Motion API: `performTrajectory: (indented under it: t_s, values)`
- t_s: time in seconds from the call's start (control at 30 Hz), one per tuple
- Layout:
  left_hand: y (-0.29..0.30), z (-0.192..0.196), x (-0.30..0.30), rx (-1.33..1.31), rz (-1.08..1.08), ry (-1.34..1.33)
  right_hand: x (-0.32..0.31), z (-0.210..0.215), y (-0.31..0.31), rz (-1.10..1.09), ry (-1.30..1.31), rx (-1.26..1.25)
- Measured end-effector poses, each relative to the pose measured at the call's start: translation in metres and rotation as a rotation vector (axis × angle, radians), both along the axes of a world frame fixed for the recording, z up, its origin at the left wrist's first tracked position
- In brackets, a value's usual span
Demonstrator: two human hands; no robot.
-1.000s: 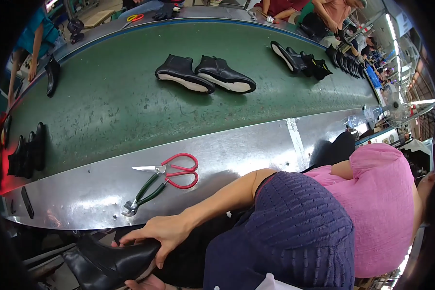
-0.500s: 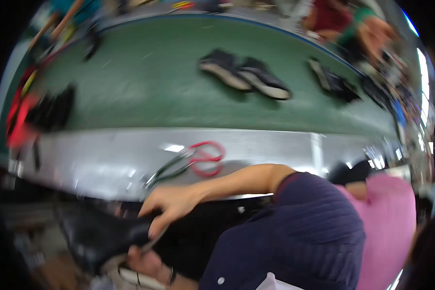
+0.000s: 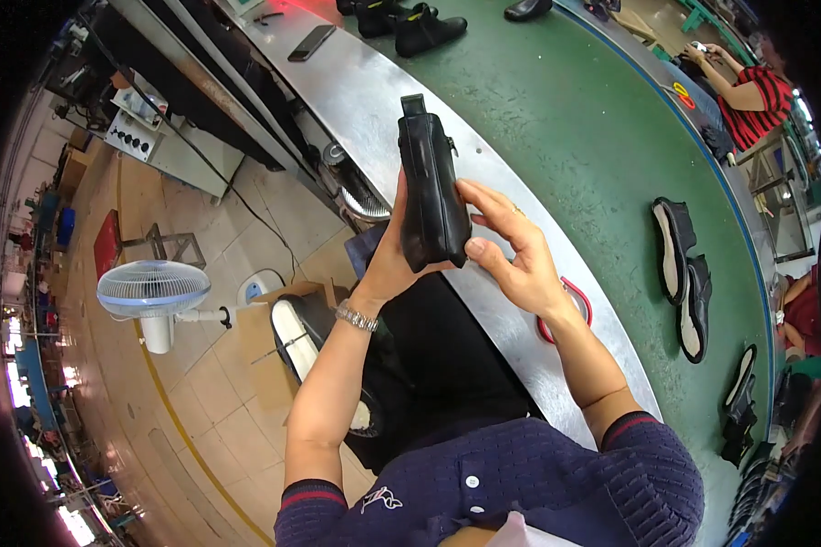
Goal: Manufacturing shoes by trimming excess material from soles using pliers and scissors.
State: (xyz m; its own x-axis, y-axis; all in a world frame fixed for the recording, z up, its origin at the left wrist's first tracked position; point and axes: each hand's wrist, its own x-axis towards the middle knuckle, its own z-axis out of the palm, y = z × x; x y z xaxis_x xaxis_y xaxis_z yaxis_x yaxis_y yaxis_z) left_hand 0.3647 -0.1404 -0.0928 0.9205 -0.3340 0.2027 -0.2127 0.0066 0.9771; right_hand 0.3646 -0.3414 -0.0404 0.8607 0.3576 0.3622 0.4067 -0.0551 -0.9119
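Note:
I hold a black ankle boot [image 3: 431,187] upright in front of me, over the edge of the steel bench [image 3: 365,91]. My left hand [image 3: 390,260] grips it from behind and below; a metal watch sits on that wrist. My right hand [image 3: 513,251] holds its front side, thumb pressed on the leather. Red-handled scissors [image 3: 570,310] lie on the bench, partly hidden under my right wrist.
A green conveyor belt [image 3: 593,146] carries a pair of black boots [image 3: 684,273], with more boots at the top [image 3: 410,23] and lower right [image 3: 737,410]. A dark phone [image 3: 310,42] lies on the bench. A white fan [image 3: 153,294] stands on the tiled floor. A person in red stripes [image 3: 748,87] works across the belt.
The boot has come up from below the bench into both hands at chest height. My view has swung round to the left, so the bench and belt now run diagonally.

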Motion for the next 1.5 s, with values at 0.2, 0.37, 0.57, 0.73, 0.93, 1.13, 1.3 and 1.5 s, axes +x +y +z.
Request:
performTrajectory:
  t_s: [0.2, 0.37, 0.57, 0.73, 0.93, 1.13, 1.3, 1.5]
  values:
    - [-0.016, -0.01, 0.007, -0.193, -0.065, 0.001, -0.002, -0.001, -0.011, 0.008, 0.085, 0.015]
    - [-0.021, -0.011, 0.014, -0.206, -0.068, -0.007, 0.002, -0.001, -0.017, 0.0, 0.127, 0.015]
    - [-0.021, -0.007, 0.013, -0.113, -0.014, -0.071, 0.003, 0.001, -0.019, 0.023, 0.173, 0.032]
    - [-0.022, -0.022, 0.0, 0.318, 0.197, -0.292, -0.018, -0.014, -0.042, 0.088, 0.08, -0.033]
    - [-0.014, -0.03, 0.009, 0.396, 0.238, -0.562, -0.048, -0.042, -0.045, 0.076, 0.105, 0.245]
    - [-0.012, -0.019, 0.0, 0.602, 0.266, -0.542, -0.044, -0.038, -0.046, 0.071, -0.087, 0.05]
    - [-0.004, -0.031, -0.006, 0.442, 0.181, -0.492, -0.049, -0.024, -0.043, 0.093, -0.159, -0.047]
    - [-0.004, -0.048, -0.023, 0.564, -0.022, -0.52, -0.007, -0.023, -0.056, 0.054, -0.022, -0.442]
